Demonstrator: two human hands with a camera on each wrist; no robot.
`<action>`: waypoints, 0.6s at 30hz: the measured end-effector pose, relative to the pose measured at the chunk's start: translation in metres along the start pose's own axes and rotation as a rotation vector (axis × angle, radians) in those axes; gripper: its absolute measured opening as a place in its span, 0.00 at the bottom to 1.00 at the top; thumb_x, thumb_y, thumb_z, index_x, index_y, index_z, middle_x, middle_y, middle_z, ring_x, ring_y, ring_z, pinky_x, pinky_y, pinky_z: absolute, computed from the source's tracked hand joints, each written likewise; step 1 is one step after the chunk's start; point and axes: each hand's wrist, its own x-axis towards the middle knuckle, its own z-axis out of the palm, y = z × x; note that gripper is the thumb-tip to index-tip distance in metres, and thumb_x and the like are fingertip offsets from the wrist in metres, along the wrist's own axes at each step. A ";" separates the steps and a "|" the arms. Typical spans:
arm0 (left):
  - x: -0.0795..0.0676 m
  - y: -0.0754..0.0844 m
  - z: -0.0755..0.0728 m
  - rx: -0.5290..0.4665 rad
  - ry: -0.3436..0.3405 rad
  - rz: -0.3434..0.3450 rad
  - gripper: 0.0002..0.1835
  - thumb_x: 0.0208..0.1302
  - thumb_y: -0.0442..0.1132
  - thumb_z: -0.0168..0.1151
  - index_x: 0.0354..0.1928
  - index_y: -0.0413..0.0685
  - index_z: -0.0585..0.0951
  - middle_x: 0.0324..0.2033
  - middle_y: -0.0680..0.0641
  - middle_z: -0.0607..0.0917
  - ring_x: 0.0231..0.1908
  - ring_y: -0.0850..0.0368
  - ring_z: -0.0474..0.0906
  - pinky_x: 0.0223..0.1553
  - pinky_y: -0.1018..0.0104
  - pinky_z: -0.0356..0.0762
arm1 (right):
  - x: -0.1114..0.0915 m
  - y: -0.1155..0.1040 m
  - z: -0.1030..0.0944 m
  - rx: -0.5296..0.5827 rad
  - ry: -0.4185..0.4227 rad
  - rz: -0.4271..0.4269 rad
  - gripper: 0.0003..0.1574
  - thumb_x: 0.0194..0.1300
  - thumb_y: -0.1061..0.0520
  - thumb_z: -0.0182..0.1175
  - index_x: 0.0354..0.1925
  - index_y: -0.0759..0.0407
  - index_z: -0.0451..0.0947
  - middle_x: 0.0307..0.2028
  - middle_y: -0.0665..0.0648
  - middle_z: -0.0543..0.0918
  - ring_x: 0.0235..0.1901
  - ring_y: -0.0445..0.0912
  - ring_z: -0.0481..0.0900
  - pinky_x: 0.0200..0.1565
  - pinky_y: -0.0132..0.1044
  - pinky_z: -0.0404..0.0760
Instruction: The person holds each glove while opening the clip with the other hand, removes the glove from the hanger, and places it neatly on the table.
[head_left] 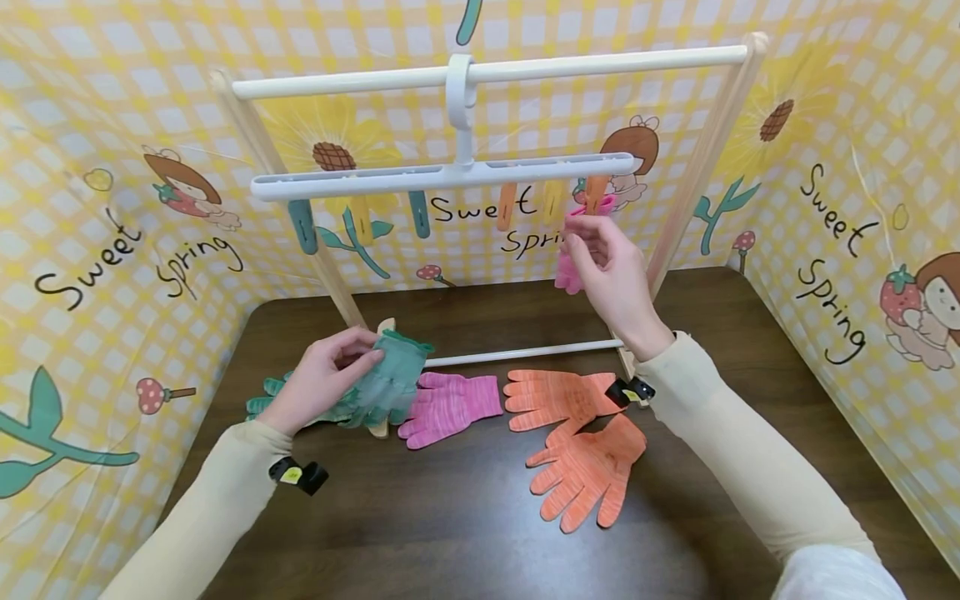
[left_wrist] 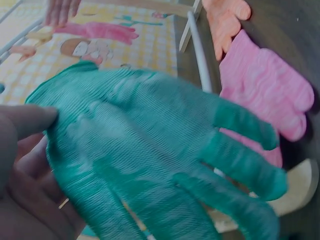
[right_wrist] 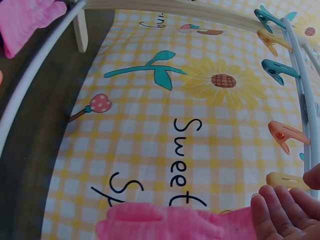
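My left hand (head_left: 326,371) pinches a green knit glove (left_wrist: 135,120) at its cuff, between thumb and fingers. The glove's fingers spread away from the hand in the left wrist view. Up at the right end of a grey hanger (head_left: 367,179), an orange clip (head_left: 596,193) holds a hot-pink glove (head_left: 570,273) that hangs down. My right hand (head_left: 611,267) is beside this glove, partly covering it, with loosely bent fingers. In the right wrist view the fingers overlap the glove's cuff, and the thumb lies apart from them by a yellow clip (right_wrist: 285,179).
The hanger hooks over a wooden rack's white top bar (head_left: 600,65); several other clips hang along it. On the dark table (head_left: 450,517) lie a pink glove (head_left: 453,406) and two orange gloves (head_left: 558,396). More green glove fingers (head_left: 262,400) show behind the left hand. Patterned cloth walls surround the table.
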 end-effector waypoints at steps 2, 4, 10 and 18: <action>-0.003 -0.003 -0.006 0.008 -0.021 0.002 0.07 0.75 0.35 0.63 0.51 0.44 0.84 0.40 0.46 0.90 0.36 0.63 0.84 0.39 0.73 0.78 | -0.004 0.003 -0.002 -0.016 -0.006 0.006 0.18 0.79 0.57 0.57 0.60 0.66 0.78 0.52 0.60 0.86 0.51 0.55 0.85 0.51 0.29 0.80; -0.007 -0.005 -0.012 0.019 -0.033 0.001 0.08 0.75 0.34 0.63 0.51 0.44 0.84 0.40 0.47 0.90 0.37 0.64 0.84 0.39 0.74 0.78 | -0.007 0.006 -0.003 -0.033 -0.016 0.008 0.18 0.79 0.57 0.57 0.60 0.65 0.79 0.53 0.60 0.86 0.51 0.52 0.85 0.49 0.28 0.79; -0.020 -0.011 -0.026 0.086 -0.065 -0.011 0.07 0.74 0.34 0.64 0.50 0.45 0.84 0.40 0.49 0.90 0.37 0.65 0.83 0.38 0.73 0.78 | -0.016 0.014 -0.007 -0.054 -0.052 0.036 0.18 0.80 0.56 0.57 0.59 0.66 0.79 0.53 0.62 0.86 0.48 0.51 0.84 0.47 0.27 0.79; -0.032 -0.022 -0.044 0.154 -0.223 -0.039 0.05 0.73 0.34 0.64 0.47 0.48 0.84 0.37 0.55 0.89 0.36 0.65 0.82 0.36 0.69 0.78 | -0.023 0.025 -0.011 -0.085 -0.079 0.052 0.17 0.80 0.56 0.57 0.58 0.65 0.80 0.54 0.62 0.85 0.50 0.52 0.84 0.44 0.25 0.77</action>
